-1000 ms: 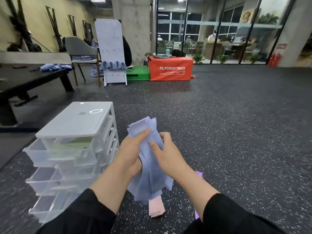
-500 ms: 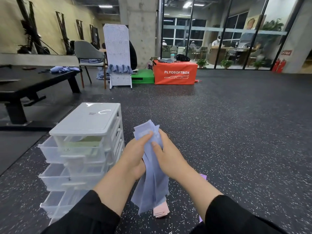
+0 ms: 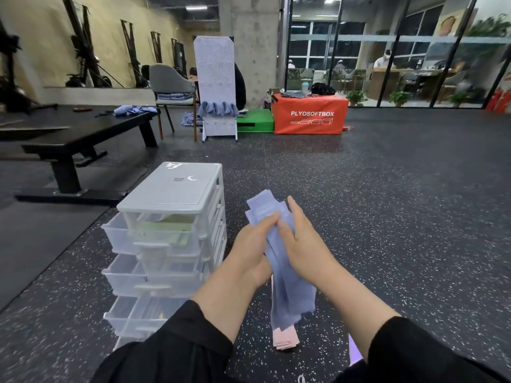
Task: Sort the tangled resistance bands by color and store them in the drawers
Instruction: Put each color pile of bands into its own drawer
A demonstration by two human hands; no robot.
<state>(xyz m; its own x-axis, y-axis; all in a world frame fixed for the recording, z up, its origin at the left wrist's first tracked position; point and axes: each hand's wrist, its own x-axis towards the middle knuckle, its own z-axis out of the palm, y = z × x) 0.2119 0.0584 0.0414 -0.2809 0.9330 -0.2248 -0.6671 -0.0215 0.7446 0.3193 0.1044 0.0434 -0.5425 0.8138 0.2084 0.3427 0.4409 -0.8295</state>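
blue bands (image 3: 287,286): flat bunch, hanging upright, held at centre.
pink bands (image 3: 286,340): folded stack on floor, 6 o'clock of blue.
drawers (image 3: 168,244): white frame, clear drawers pulled out, 9 o'clock; top holds green bands (image 3: 163,226).

My head camera is looking forward and down, close over my hands (image 3: 279,244), with the drawer unit (image 3: 171,230) just left and the gym floor (image 3: 401,203) stretching beyond it.

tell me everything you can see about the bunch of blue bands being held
The blue bands are a bunch of flat, thin, matte strips that look stretchy, pale blue-violet. They hang roughly upright above the floor, right of the drawer unit. The left hand and right hand both grip them near the top; the ends fan out above and below.
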